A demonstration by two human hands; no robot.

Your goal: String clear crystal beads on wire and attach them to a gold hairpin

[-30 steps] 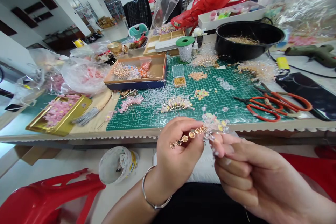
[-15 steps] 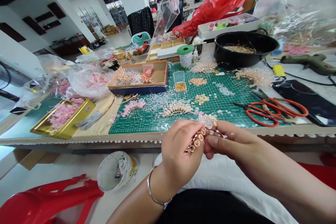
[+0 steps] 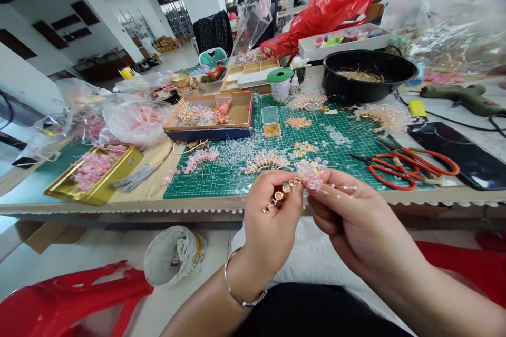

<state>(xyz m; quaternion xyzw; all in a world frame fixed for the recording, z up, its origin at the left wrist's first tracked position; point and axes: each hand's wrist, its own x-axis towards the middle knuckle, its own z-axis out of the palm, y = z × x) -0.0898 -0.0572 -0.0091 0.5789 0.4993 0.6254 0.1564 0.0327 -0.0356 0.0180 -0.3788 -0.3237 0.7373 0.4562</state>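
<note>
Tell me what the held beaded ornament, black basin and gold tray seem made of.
Beaded ornament: probably plastic or glass, glossy and translucent, with gold rings that shine like metal. Black basin: likely plastic, smooth with a soft sheen. Gold tray: probably thin metal, given its bright reflections, though coated plastic is possible.

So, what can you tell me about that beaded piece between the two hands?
The beaded piece has a slanting row of round, gold-coloured, metallic-looking settings. At its upper end sits a cluster of pale pink, whitish and yellow petal-like bits and clear beads. Thin bead-tipped sprigs stick out over the right hand. The left hand grips the row; right fingers pinch the cluster's base. It is held up near the table's front edge. Fingers hide the join.
</note>
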